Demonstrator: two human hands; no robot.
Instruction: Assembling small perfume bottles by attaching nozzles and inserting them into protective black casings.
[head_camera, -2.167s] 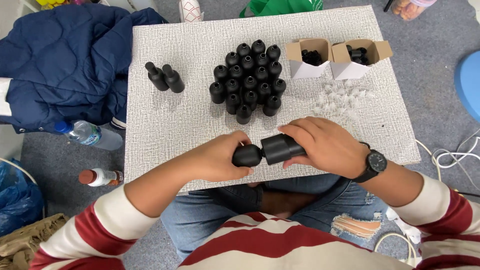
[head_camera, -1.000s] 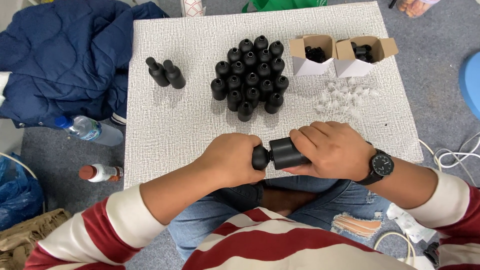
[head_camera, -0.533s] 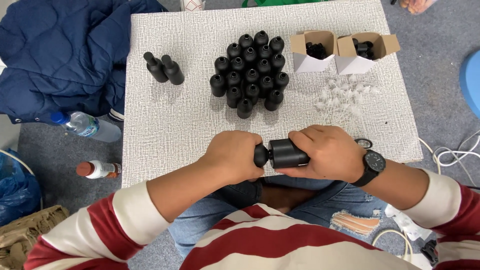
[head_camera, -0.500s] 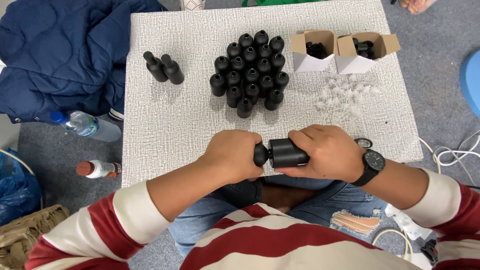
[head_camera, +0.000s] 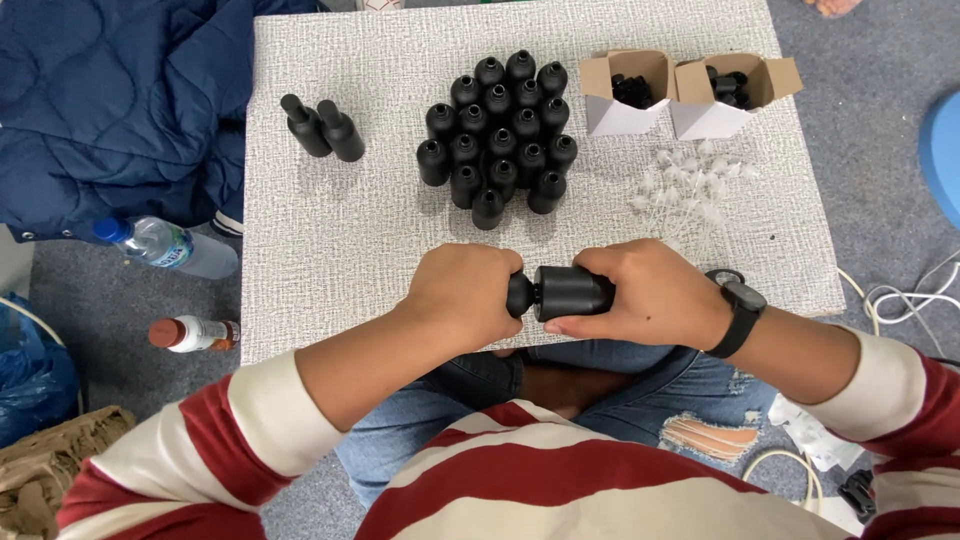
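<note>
Not much has shifted since half a second ago: both hands stay clamped on the same small matte black plastic bottle (head_camera: 570, 292), and the whole pairing has only drifted a touch toward the near edge of the white textured tabletop (head_camera: 340, 230).

Head view: the right hand (head_camera: 645, 298) is wrapped around the bottle's body, which lies on its side at about 6 o'clock on the table, just over the front edge. The left hand (head_camera: 468, 295) is closed tight over the bottle's cap end, so the cap itself is mostly hidden, with only a rounded black bit showing between the two fists. A black wristwatch (head_camera: 738, 305) sits on the right wrist.

Up at 12 o'clock stands a tight cluster of upright black bottles (head_camera: 497, 135). At 10 o'clock two more black bottles with narrow necks (head_camera: 322, 127) lie touching each other. At 1 to 2 o'clock are two open white cardboard boxes (head_camera: 690, 95) holding small black parts, and just below them a scatter of clear plastic pieces (head_camera: 685, 190). Off the table at 9 o'clock is a dark blue quilted jacket (head_camera: 110, 110).
</note>
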